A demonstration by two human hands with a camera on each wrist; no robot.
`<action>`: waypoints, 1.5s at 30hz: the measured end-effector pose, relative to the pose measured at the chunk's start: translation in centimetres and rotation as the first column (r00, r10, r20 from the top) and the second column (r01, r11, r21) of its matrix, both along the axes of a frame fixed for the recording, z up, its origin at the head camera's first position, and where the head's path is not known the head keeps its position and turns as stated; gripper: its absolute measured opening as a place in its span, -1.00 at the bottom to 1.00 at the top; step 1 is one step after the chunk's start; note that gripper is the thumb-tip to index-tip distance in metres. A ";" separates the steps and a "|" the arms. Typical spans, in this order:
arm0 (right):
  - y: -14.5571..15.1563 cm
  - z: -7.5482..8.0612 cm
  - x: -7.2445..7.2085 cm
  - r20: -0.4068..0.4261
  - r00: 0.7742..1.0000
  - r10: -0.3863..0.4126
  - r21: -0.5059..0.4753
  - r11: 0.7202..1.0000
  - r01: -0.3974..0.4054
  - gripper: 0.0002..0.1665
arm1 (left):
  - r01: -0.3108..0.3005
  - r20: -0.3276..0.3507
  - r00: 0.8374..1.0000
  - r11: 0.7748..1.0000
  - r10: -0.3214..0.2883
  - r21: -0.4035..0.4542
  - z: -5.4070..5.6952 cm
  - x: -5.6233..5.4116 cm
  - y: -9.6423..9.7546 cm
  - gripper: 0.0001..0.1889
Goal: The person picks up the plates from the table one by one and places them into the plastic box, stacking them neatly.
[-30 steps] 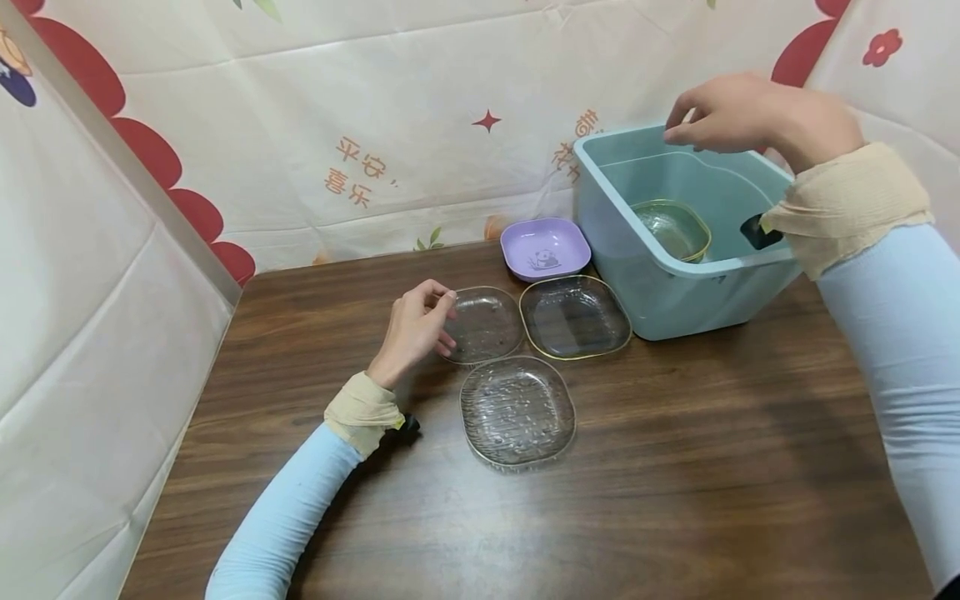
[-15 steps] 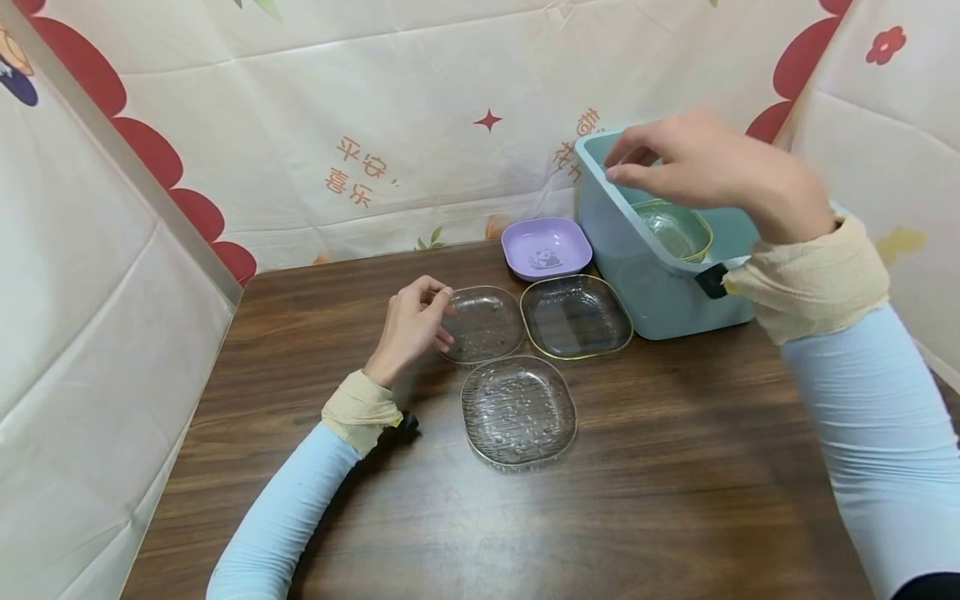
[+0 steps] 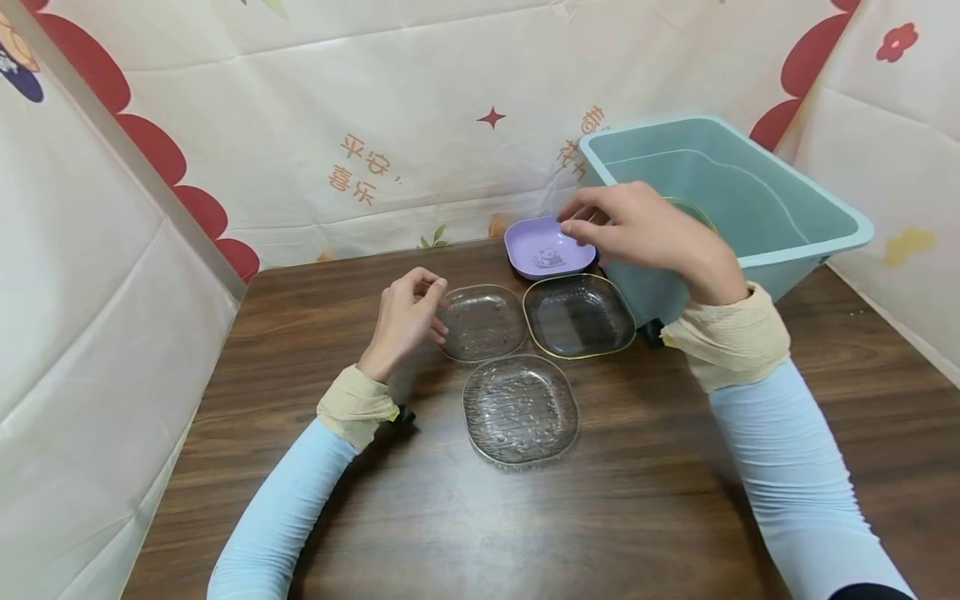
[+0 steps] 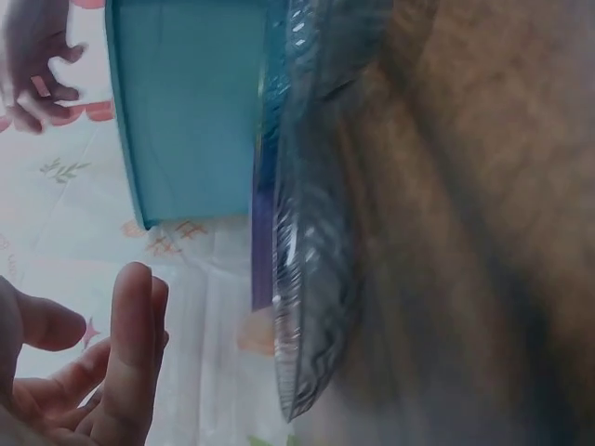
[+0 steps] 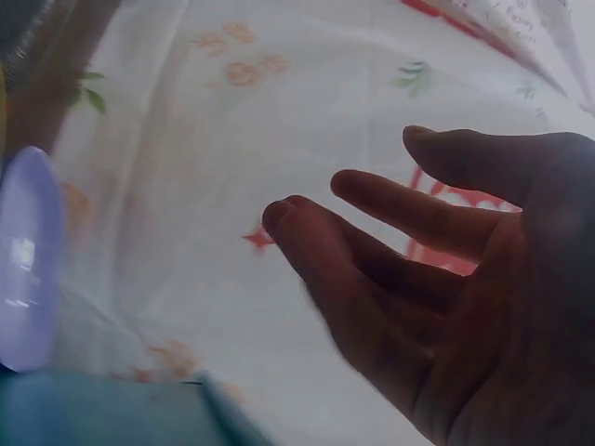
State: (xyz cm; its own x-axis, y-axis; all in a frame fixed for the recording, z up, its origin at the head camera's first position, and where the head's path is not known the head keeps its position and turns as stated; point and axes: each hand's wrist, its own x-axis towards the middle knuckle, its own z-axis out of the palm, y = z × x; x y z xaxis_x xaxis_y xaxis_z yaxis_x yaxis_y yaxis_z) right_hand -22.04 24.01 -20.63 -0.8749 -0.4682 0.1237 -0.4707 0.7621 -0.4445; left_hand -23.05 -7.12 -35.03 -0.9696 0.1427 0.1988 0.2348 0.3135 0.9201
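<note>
In the head view my right hand is raised by the tub's near left side, overlapping the edge of a purple dish with a panda print. Its fingers are loosely bent with nothing between them, as the right wrist view also shows. My left hand hovers at the left edge of a clear plate, holding nothing, its fingers relaxed. To the right of that plate lies a gold-rimmed clear plate. A larger ribbed clear plate lies in front of both.
A blue-green tub stands at the back right, with a gold-rimmed green bowl inside, mostly hidden by my right hand. A printed white cloth hangs behind the wooden table.
My right hand has come from above the tub leftward and down to near the purple dish. The left hand has barely shifted, and the dishes stay where they were.
</note>
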 end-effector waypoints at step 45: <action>-1.6 -9.9 -5.3 0.377 0.923 -0.081 -0.459 0.849 0.262 -0.64 | 0.089 0.245 0.970 0.945 -0.010 -0.314 -2.7 -2.7 -3.2 -0.48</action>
